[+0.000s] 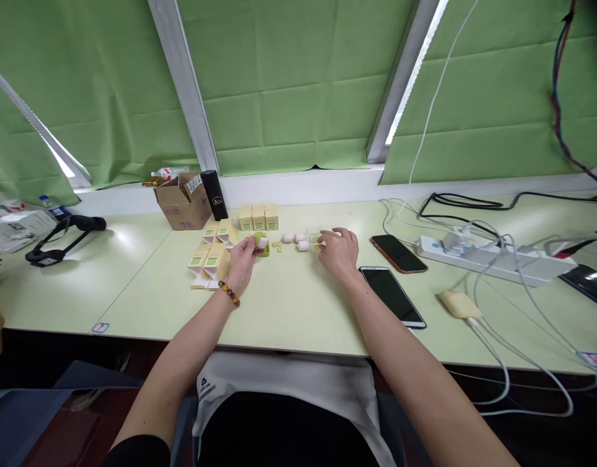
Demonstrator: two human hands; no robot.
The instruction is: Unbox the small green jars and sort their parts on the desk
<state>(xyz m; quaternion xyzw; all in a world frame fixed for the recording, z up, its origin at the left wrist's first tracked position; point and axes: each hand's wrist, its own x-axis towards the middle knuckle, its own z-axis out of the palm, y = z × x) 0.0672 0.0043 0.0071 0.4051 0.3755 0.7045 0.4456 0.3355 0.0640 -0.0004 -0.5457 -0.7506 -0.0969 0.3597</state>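
My left hand (242, 259), wearing a beaded bracelet (229, 293), is closed around a small white-and-green piece (262, 242) whose exact kind I cannot tell. Just right of it lie tiny yellow pieces (277, 247). Several small white cylindrical pieces (303, 246) sit between the hands. My right hand (339, 251) rests low over the table, its fingers bent together at small clear and yellowish parts (316, 238); what they pinch is too small to make out. Open cream boxes with green windows (214, 259) stand left of my left hand, and closed cream boxes (258, 217) stand behind it.
Two phones (398, 253) (393, 296) lie right of my right arm. Farther right are a power strip (495, 258), a cream charger (459, 304) and tangled cables. A cardboard box (183, 202), a black cylinder (214, 194) and a black headset (67, 240) are at left. Another person's arm shows at the left edge.
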